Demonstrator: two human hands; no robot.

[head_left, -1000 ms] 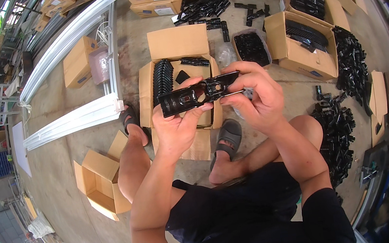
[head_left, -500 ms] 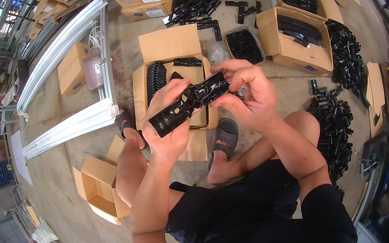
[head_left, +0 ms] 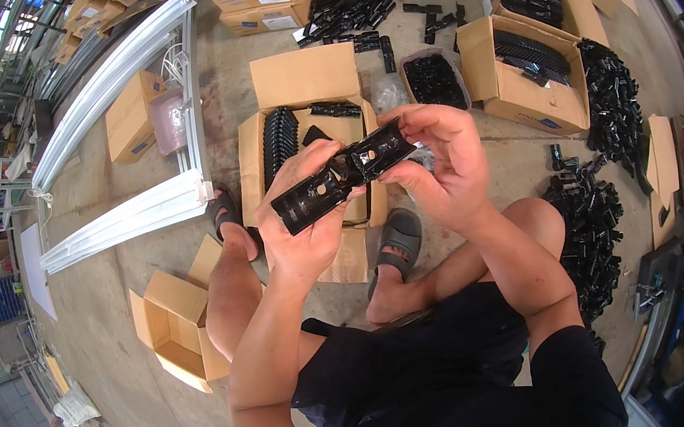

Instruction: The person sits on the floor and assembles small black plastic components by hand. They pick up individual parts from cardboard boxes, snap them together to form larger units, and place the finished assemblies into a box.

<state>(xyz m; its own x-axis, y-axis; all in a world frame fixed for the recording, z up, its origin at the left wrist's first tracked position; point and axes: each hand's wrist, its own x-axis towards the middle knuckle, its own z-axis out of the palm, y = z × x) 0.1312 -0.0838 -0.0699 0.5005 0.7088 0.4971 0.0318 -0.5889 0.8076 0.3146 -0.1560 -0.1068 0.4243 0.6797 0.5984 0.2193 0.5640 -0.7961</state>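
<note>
As R hand pinches it, blk bracket tilts steeper vs 1s ago

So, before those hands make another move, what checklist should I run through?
1. Left hand grips the long, glossy black, two-section part: ok.
2. Right hand pinches its other end: ok.
3. Brown cardboard box on the grey concrete floor is open: ok; far flap raised.
4. Space beside the right knee free: not ok; loose, glossy black pieces lie heaped there.
5. Underside of the part sound: cannot tell; it faces away.
</note>
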